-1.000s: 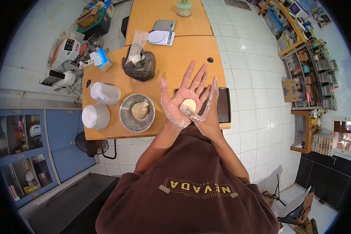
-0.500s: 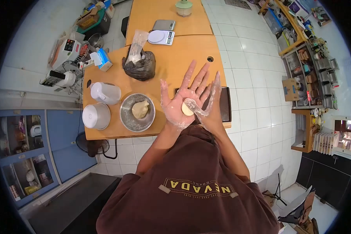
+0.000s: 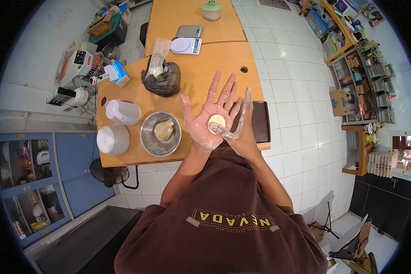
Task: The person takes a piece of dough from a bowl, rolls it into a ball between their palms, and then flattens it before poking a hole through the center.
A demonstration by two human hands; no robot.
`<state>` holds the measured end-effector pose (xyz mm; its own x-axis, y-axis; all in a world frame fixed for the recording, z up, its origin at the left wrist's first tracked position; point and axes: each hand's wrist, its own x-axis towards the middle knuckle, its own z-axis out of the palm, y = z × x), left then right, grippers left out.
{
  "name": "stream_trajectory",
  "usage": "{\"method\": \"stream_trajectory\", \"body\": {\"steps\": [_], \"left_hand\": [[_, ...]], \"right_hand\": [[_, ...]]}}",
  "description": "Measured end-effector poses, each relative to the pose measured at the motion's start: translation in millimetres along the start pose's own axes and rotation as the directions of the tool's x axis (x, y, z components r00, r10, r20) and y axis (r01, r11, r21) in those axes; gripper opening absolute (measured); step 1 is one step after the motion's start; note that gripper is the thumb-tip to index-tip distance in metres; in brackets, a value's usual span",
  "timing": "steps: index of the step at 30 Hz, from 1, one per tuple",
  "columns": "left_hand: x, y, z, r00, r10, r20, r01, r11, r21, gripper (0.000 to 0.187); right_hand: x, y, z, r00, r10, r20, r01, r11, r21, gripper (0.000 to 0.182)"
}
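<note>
A small round, flattened piece of pale dough point(image 3: 216, 121) rests on the palm of my left hand point(image 3: 205, 125). That palm faces up, dusted with flour, its fingers stretched out and spread. From the right side my right hand point(image 3: 245, 132) reaches over, its floury thumb pressing on the dough's lower part. The other fingers of my right hand point away from me, straight and close together, partly hidden by the left hand. To the left, a metal bowl point(image 3: 146, 145) holds a larger lump of dough point(image 3: 164, 130).
A white jug point(image 3: 125, 113) and a white tub point(image 3: 113, 139) stand left of the bowl. Farther back are a black plastic bag point(image 3: 162, 81), a white kitchen scale point(image 3: 186, 45) and a grey scale point(image 3: 189, 31). A dark tray point(image 3: 261, 122) lies at the table's right edge.
Both hands have shifted slightly left with the dough. The dough now shows as a rounder disc, and my right thumb has moved to its lower part.
</note>
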<state>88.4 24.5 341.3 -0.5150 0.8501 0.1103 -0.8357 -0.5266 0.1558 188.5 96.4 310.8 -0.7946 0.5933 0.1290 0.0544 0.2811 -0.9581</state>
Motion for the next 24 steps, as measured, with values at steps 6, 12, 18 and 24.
{"method": "stream_trajectory", "body": {"steps": [6, 12, 18, 24], "left_hand": [[-2.4, 3.4, -6.8, 1.0, -0.016, -0.008, 0.016, 0.998, -0.066, 0.104], [-2.7, 6.1, -6.3, 1.0, -0.005, 0.011, 0.006, 1.0, -0.028, 0.105], [-4.8, 5.3, -5.3, 0.997, -0.082, -0.004, 0.082, 0.995, -0.055, 0.104], [-3.0, 7.1, -12.2, 0.995, -0.1, 0.016, 0.101, 0.992, -0.08, 0.105]], "right_hand": [[-0.9, 5.4, 4.8, 0.999, 0.008, 0.046, -0.01, 0.999, 0.049, 0.134], [5.4, -3.9, -3.2, 0.999, 0.0, 0.037, -0.004, 0.993, 0.115, 0.135], [12.3, 2.7, -14.0, 0.994, -0.067, 0.088, 0.077, 0.991, -0.109, 0.135], [14.4, -4.7, -11.8, 0.994, -0.003, 0.106, 0.007, 0.999, -0.036, 0.136]]}}
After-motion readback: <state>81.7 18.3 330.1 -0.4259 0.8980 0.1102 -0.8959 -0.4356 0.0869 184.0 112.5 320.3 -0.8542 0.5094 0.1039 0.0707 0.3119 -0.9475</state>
